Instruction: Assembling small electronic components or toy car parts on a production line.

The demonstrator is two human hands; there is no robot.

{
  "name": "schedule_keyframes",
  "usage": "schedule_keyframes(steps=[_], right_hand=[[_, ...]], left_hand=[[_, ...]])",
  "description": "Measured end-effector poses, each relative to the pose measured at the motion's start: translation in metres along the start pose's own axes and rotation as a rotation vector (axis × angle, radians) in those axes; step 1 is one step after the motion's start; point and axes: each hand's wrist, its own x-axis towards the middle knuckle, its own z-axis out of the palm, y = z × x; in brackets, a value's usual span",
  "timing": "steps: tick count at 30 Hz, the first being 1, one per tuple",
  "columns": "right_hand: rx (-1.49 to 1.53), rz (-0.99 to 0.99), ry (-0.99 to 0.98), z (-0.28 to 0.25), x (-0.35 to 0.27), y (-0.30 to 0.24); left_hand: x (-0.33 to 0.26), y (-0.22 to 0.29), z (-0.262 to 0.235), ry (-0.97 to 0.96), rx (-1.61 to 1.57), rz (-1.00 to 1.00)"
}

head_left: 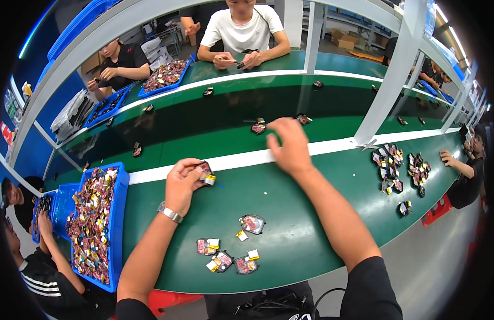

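Observation:
Between the thumb and fingers of my left hand point(184, 184) is a small electronic module point(207, 174), a dark case with a silver-and-yellow battery on it. My right hand point(290, 146) reaches over the white rail onto the green conveyor belt, thumb and forefinger apart, with nothing visible in it. Just beyond its fingertips lies another module point(258, 126), and a further module point(304, 119) is close behind the hand. On the green worktop in front of me sit several open modules point(252, 224) with reddish circuit boards and batteries.
A blue bin point(119, 213) heaped with circuit boards and batteries stands at my left. Clusters of modules point(388, 165) lie right, near scissors point(367, 145). A grey frame post point(388, 85) rises from the rail point(231, 160). Co-workers sit across the belt and at both sides.

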Motion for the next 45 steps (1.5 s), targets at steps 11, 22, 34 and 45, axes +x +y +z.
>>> schedule_keyframes(steps=[11, 22, 34, 45], right_hand=[[-0.389, 0.575, -0.202, -0.014, 0.009, 0.122], [0.172, 0.294, -0.116, -0.005, 0.018, 0.082], [0.466, -0.240, -0.550, -0.010, 0.001, -0.074], [0.227, -0.136, -0.335, -0.009, -0.029, -0.107]], left_hand=[[0.130, 0.001, -0.026, 0.178, 0.348, 0.136], [0.139, -0.018, -0.031, 0.277, 0.920, 0.410], [0.013, 0.010, 0.007, -0.564, -0.022, -0.148], [-0.025, 0.012, 0.012, -0.435, -0.160, -0.151]])
